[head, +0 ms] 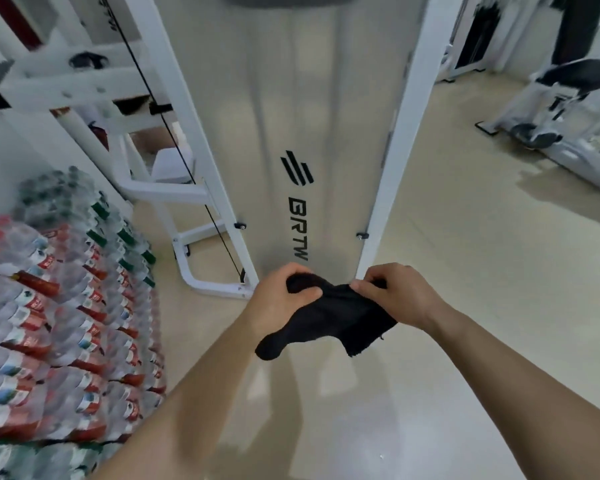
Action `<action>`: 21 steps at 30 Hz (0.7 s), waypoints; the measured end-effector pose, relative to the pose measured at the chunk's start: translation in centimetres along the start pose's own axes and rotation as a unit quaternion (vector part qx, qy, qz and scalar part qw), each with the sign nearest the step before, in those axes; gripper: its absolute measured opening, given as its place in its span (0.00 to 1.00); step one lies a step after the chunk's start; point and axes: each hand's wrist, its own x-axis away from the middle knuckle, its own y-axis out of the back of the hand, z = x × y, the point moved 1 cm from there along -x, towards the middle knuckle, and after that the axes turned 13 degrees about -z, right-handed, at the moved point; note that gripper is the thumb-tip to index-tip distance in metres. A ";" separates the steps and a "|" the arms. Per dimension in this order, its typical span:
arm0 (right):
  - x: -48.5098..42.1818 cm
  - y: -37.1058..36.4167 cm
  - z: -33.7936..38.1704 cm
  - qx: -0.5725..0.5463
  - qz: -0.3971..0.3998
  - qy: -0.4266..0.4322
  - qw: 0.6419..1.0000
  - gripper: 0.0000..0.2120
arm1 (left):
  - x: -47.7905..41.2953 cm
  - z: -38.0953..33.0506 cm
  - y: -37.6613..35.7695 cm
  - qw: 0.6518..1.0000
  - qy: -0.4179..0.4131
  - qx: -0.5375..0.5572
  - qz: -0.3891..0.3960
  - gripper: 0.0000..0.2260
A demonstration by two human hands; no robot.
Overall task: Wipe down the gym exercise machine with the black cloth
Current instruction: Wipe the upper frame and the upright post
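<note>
The left hand (281, 301) is gripping and the right hand (394, 294) is pinching one black cloth (340, 317), low in front of the white machine (326, 133). Water bottles (66, 306), too many to count, are sitting stacked on its left. One bench (575, 76) is standing far right.

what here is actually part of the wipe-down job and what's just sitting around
Part of the job:
- black cloth, gripped by the left hand and pinched by the right hand
- exercise machine straight ahead

Just lying about:
- bottled-water packs, stacked on the left
- second machine, far right
</note>
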 end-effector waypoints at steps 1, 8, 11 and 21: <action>-0.3 2.2 -1.5 -0.013 0.007 -0.003 1.000 0.16 | -0.3 -1.6 -1.4 1.000 -0.002 -0.008 0.022 0.09; -4.5 12.7 -8.0 -0.081 0.004 0.043 0.996 0.05 | -3.1 -11.3 -6.2 1.000 -0.013 0.015 -0.018 0.02; -7.2 15.4 -8.4 -0.096 0.010 0.067 0.993 0.18 | -5.5 -13.4 -5.9 0.999 -0.028 -0.020 -0.020 0.07; -15.7 22.9 -7.7 -0.093 -0.091 0.094 0.987 0.18 | -15.1 -19.5 -5.0 0.994 -0.074 -0.029 -0.068 0.12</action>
